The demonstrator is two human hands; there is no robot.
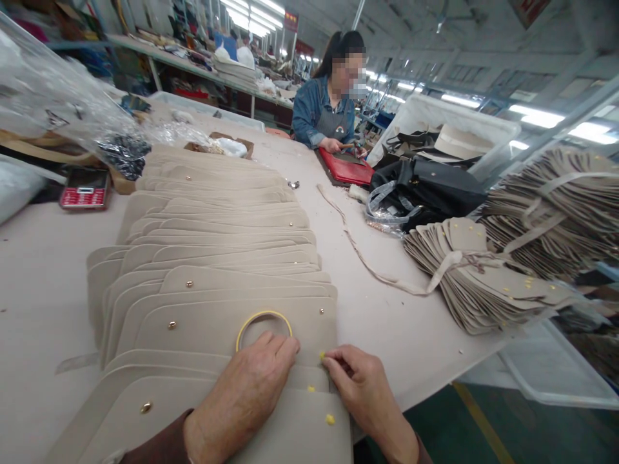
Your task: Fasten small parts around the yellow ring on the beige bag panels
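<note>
A long row of overlapping beige leather-like flaps with small metal studs lies in front of me. My left hand is closed over a roll of yellow tape, its ring standing up behind the fingers. At the right edge of the flaps, my right hand pinches a small piece of yellow tape between thumb and finger. Two more yellow tape bits stick to the nearest flaps, close to their right edges.
Tied bundles of beige flaps with yellow marks lie at right, by a black bag. A cloth strip trails across the table. A red phone sits at left. Across the table a person handles a red piece.
</note>
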